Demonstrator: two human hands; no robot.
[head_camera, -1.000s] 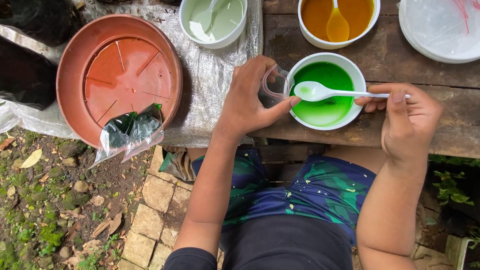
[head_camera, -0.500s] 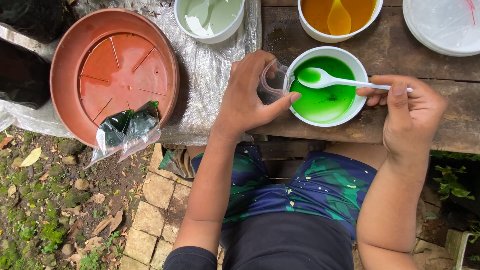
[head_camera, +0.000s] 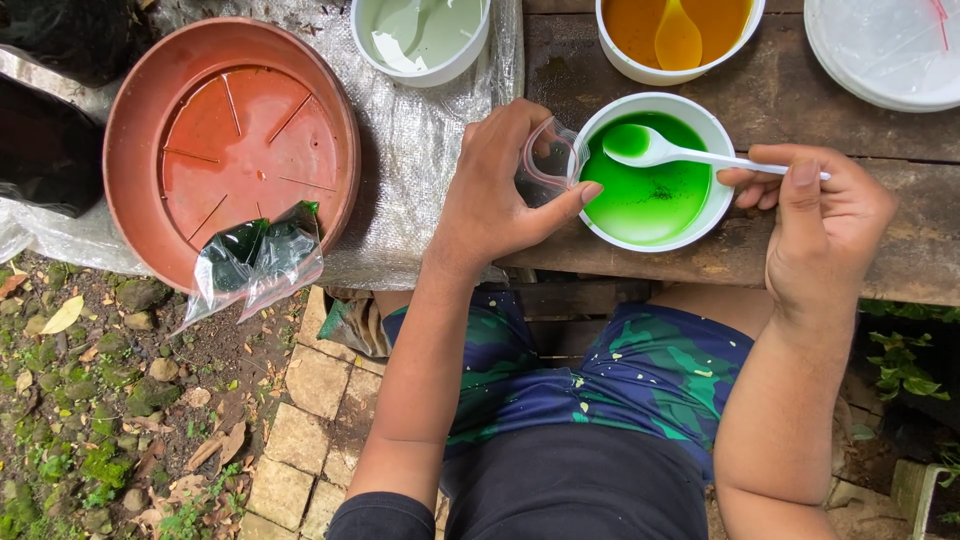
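Observation:
My left hand (head_camera: 495, 195) holds a small clear plastic bag (head_camera: 548, 160) open against the left rim of a white bowl (head_camera: 720, 210) of bright green liquid. My right hand (head_camera: 820, 215) grips the handle of a white plastic spoon (head_camera: 660, 150). The spoon's bowl rests in the green liquid near the bag's mouth. Both hands work at the edge of a dark wooden table (head_camera: 900, 250).
A white bowl of orange liquid (head_camera: 680, 35) with a spoon in it and a white bowl of pale green liquid (head_camera: 420, 35) stand farther back. A terracotta saucer (head_camera: 230, 140) holds filled green bags (head_camera: 255, 262). A white lid (head_camera: 880, 50) lies at the right.
My right hand has lowered the spoon from above the bowl into the green liquid. My left hand keeps the bag at the bowl's rim.

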